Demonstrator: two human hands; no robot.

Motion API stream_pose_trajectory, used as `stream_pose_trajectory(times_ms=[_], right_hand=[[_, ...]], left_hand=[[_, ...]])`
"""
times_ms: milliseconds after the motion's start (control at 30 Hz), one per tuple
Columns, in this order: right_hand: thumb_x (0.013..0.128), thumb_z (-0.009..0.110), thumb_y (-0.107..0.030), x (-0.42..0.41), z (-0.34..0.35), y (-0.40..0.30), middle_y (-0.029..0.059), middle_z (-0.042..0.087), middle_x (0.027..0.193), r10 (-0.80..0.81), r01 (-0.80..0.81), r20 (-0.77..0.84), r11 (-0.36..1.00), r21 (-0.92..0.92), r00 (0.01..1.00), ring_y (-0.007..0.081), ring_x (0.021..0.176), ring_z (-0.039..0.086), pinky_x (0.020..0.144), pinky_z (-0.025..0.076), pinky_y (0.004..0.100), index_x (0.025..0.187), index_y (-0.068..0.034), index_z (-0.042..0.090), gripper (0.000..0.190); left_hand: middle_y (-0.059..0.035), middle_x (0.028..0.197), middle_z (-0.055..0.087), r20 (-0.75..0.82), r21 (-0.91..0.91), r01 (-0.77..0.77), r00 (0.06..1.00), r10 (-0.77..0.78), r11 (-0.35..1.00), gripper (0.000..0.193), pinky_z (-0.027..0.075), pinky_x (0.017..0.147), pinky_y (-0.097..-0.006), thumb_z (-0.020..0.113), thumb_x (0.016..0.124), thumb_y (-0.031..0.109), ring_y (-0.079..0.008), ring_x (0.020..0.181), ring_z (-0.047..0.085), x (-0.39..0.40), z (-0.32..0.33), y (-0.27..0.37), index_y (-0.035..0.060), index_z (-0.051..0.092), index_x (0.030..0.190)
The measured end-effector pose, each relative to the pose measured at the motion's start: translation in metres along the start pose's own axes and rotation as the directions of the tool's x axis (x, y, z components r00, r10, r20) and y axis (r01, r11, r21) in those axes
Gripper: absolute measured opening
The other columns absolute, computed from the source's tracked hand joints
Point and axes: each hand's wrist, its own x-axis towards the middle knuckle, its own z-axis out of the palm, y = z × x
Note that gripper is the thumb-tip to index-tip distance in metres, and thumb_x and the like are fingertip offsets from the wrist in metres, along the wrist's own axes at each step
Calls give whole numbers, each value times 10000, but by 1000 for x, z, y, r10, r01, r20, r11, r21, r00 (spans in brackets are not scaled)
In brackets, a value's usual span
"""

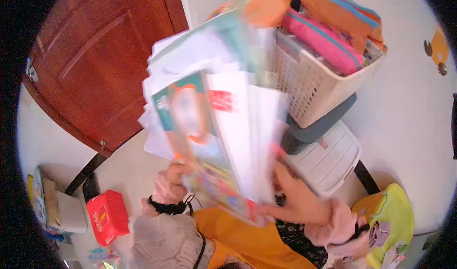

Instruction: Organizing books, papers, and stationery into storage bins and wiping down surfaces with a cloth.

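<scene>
Both of my hands hold a thick, fanned stack of papers and booklets (232,136) in front of me, blurred by motion. On top lies a booklet with a colourful printed cover (200,140), a pale oval at its upper middle. My left hand (175,178) grips the stack's lower left side. Around its lower right edge my right hand (296,194) is closed, fingers partly hidden by the sheets. White sheets (228,133) with a red printed mark show beside the cover. A greenish sheet (239,36) lies farther back in the stack.
Beyond the papers a cream perforated plastic basket (314,90) holds a pink pouch (321,44) and an orange bag (342,15). Below it are a grey container (317,126) and a white ribbed lid (328,154). A brown door (107,61), red packet (108,217) and yellow-green bag (391,222) flank me.
</scene>
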Motion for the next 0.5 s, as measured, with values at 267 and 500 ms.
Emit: stream_pose_trajectory(times_ms=[267,500], right_hand=[[866,588,-197,2,-14,113,128,610,1076,122,-113,-190,992,57,974,226,837,628,724,510,322,1257,-61,448,436],[870,569,-96,-36,10,166,100,638,988,476,-474,30,878,-67,879,167,851,614,723,497,283,1099,-29,572,239]], left_hand=[[-174,1065,579,-464,-823,-45,628,-625,566,481,472,853,-430,583,760,187,-344,946,582,-106,-127,-170,-16,469,1181],[-164,1057,569,-589,-782,73,238,-772,619,422,466,839,-411,573,776,128,-318,932,574,-161,-152,-301,-9,477,1163]])
